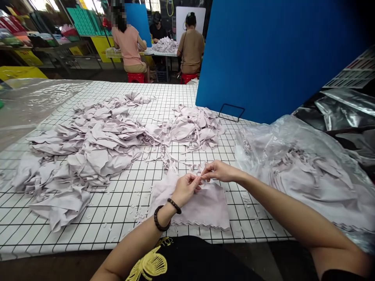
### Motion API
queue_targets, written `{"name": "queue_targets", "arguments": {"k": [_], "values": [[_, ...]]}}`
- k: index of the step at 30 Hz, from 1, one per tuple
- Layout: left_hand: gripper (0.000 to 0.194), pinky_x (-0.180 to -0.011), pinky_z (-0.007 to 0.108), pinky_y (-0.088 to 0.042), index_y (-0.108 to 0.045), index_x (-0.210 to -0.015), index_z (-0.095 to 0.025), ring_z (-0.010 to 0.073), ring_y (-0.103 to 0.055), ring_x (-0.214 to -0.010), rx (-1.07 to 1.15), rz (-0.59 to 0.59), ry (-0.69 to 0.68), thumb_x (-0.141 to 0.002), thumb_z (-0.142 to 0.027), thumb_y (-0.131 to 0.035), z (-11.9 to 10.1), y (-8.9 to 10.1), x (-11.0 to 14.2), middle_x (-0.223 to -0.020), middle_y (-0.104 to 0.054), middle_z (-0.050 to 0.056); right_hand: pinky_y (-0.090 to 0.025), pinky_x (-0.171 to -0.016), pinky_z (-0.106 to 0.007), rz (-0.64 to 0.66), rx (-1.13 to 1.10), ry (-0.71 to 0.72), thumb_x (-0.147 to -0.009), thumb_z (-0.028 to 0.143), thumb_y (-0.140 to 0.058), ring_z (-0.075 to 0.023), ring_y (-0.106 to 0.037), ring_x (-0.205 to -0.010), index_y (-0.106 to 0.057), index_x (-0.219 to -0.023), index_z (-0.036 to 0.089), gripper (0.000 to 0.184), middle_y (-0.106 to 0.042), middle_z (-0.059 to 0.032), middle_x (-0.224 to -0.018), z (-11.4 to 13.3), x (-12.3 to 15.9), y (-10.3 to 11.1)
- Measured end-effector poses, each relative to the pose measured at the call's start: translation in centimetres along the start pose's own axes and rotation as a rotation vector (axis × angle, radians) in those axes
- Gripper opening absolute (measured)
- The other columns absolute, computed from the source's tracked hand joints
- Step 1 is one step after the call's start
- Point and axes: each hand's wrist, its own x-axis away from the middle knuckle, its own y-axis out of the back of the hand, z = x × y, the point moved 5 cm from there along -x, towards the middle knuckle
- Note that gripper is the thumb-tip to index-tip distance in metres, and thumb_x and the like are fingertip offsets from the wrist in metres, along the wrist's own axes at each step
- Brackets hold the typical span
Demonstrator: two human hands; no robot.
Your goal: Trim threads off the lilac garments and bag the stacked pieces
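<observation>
A pale lilac-grey fabric piece (205, 207) with a wavy lower edge lies flat on the gridded tabletop in front of me. Over its upper edge, my left hand (187, 187) is closed in a pinch, with dark bead bracelets at the wrist. My right hand (215, 171) pinches right beside it, fingertips nearly touching the left ones. Both seem to grip the upper edge or a strap of this piece, though the fingers hide most of the spot. Thin fabric straps (170, 160) run from there toward a crumpled fabric pile (196, 127) farther back.
A large heap of like fabric (99, 144) covers the left. On the right, a clear plastic bag (263, 136) holds stacked fabric. A blue board (263, 58) stands behind a black wire stand (231, 112). Small scraps dot the gridded table (123, 218). Several people sit farther back.
</observation>
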Motion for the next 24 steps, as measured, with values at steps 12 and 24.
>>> {"name": "queue_targets", "arguments": {"k": [12, 24], "values": [[0.024, -0.081, 0.035, -0.041, -0.061, -0.087, -0.018, 0.0223, -0.048, -0.092, -0.795, -0.055, -0.267, -0.078, -0.040, -0.066, 0.0, -0.6, 1.5, -0.094, -0.056, 0.006, -0.041, -0.064, -0.024, -0.096, 0.266, 0.100, -0.081, 0.025, -0.055, -0.0141, -0.057, -0.070, -0.067, -0.082, 0.016, 0.016, -0.066, -0.0035, -0.078, 0.3, -0.5, -0.3], [0.027, -0.074, 0.032, -0.040, -0.064, -0.073, -0.016, 0.0197, -0.048, -0.084, -0.778, -0.090, -0.276, -0.082, -0.041, -0.060, 1.3, -0.5, 0.9, -0.086, -0.056, 0.006, -0.040, -0.063, -0.022, -0.093, 0.450, 0.071, -0.079, 0.021, -0.053, -0.0152, -0.060, -0.071, -0.067, -0.078, 0.016, 0.015, -0.069, -0.0046, -0.076, -0.6, 0.2, -4.0]]}}
